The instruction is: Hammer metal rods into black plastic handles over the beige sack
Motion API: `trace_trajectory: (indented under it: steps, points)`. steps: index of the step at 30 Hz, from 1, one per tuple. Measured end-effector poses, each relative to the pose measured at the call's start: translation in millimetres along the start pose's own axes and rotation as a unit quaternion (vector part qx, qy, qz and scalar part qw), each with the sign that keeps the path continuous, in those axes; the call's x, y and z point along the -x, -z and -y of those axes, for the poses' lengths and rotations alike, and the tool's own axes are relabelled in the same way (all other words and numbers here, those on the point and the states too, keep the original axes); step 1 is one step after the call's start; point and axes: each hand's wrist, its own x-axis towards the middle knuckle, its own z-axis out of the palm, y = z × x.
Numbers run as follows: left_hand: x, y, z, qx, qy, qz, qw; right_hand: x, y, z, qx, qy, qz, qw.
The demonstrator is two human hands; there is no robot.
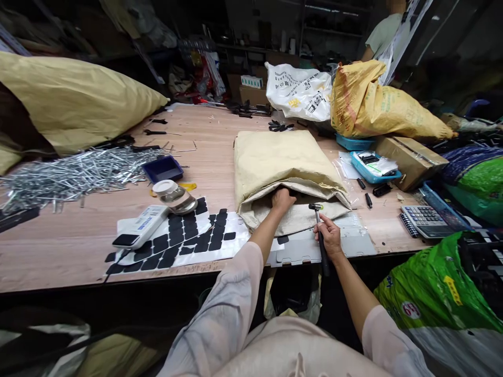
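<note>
My left hand reaches into the open mouth of a tan woven sack lying on the wooden table; its fingers are hidden inside the sack. My right hand is closed around the black handle of a small hammer, whose metal head points up just in front of the sack's opening. Under both hands lies a grey flat sheet at the table's front edge.
White sheets with black adhesive pads, a remote-like device and a tape roll lie left. A heap of metal rods, a blue tray, big sacks, a calculator and another person at the back surround the table.
</note>
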Motion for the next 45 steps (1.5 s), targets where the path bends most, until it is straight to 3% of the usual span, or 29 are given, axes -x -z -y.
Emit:
trace_trajectory:
  steps: [4, 10, 15, 20, 27, 33, 36, 41, 45]
  points:
    - [17, -15.9, 8, -0.014, 0.007, 0.008, 1.0, -1, 0, 0, -0.001, 0.001, 0.0, 1.0]
    - [65, -23.8, 36, -0.017, -0.154, -0.119, 0.981, -2, 1, -3, 0.019, 0.011, -0.002, 1.0]
    - [90, -32.7, 52, 0.021, -0.189, -0.094, 0.977, -2, 1, -3, 0.04, 0.021, 0.009, 0.999]
    - [90, -28.3, 56, 0.104, -0.165, -0.064, 0.979, 1, -1, -3, 0.072, 0.041, 0.037, 0.996]
    - [86, -24.4, 57, 0.127, -0.169, -0.049, 0.976, 2, -7, 3, 0.158, 0.014, 0.055, 0.986]
    - [84, -23.8, 57, 0.13, -0.166, -0.04, 0.977, 5, -12, 6, 0.228, 0.09, 0.041, 0.969]
    - [84, -23.0, 57, 0.135, -0.164, -0.037, 0.977, 5, -11, 3, 0.267, 0.089, 0.027, 0.959]
    - [82, -24.0, 57, 0.141, -0.162, -0.034, 0.976, 5, -10, 5, 0.224, 0.073, 0.026, 0.972]
    - [82, -24.9, 57, 0.14, -0.165, -0.041, 0.975, 7, -15, 6, 0.237, 0.089, 0.057, 0.966]
